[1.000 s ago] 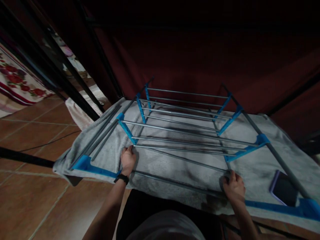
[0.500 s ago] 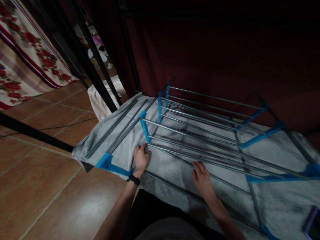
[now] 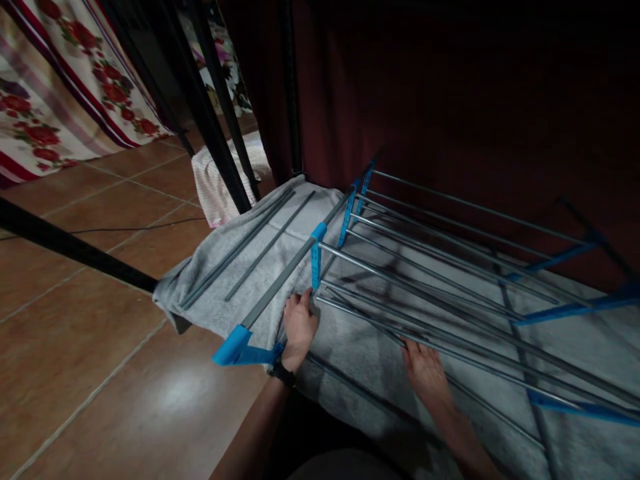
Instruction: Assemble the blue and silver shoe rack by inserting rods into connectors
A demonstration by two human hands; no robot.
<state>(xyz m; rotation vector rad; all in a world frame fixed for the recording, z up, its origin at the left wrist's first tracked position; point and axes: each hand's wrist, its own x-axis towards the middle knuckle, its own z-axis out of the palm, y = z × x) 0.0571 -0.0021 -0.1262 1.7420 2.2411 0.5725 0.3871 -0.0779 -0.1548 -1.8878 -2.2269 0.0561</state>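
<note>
A partly built rack of grey metal rods and blue plastic brackets stands on a grey blanket (image 3: pixel 350 360). My left hand (image 3: pixel 300 327), with a dark band at the wrist, has its fingers closed at the lower end of the nearest blue bracket (image 3: pixel 316 263). To its right, my right hand (image 3: pixel 426 375) grips a thin metal rod (image 3: pixel 493 408) that slants beneath the rack's front rods. That rod's far left end lies close to the bracket; whether it touches is unclear. A blue corner piece (image 3: pixel 237 347) caps the grey side tube (image 3: pixel 280 283) beside my left forearm.
Several loose rods (image 3: pixel 240 247) lie on the blanket at left. Black metal posts (image 3: pixel 215 113) and a black bar (image 3: pixel 75 247) border the blanket. Behind the rack hangs a dark red cloth (image 3: pixel 425 100). A cable (image 3: pixel 135 227) crosses the tiled floor (image 3: pixel 100 333).
The view has swung, so the rack appears farther right. My right hand's fingertips have come up to the front rods with the thin rod. The left hand stays by the bracket.
</note>
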